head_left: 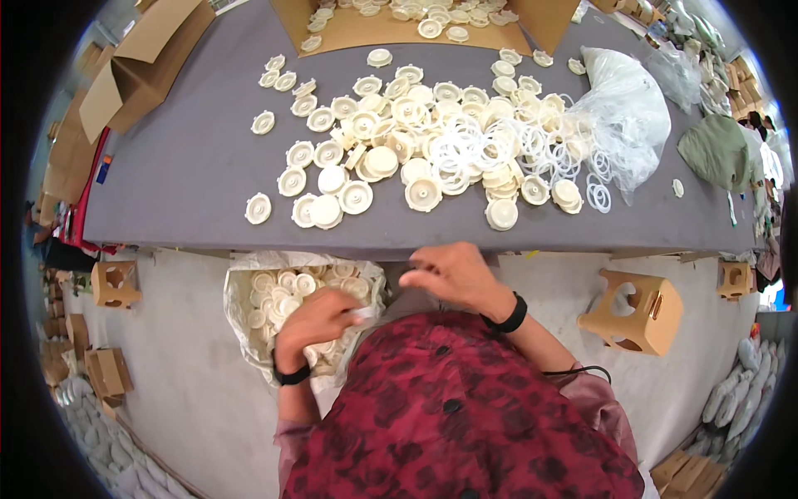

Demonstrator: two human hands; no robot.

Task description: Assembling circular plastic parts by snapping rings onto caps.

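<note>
My left hand (320, 319) is over a white sack (243, 320) filled with round cream plastic caps (287, 301). Its fingers are closed, and a blurred whitish piece shows at the fingertips, too unclear to name. My right hand (455, 274) hovers just in front of the table edge, its thumb and fingers apart and nothing visible between them. On the table beyond lies a wide heap of similar cream caps (356, 197). Clear white rings (455, 150) lie on the heap's right part, some spilling toward a clear plastic bag (628, 112).
The grey table (183, 179) spans the view. An open cardboard box (399, 35) with more caps stands at the far side, another carton (141, 66) at far left. Brown stools (636, 312) stand on the floor. Grey-green cloth (716, 152) lies at right.
</note>
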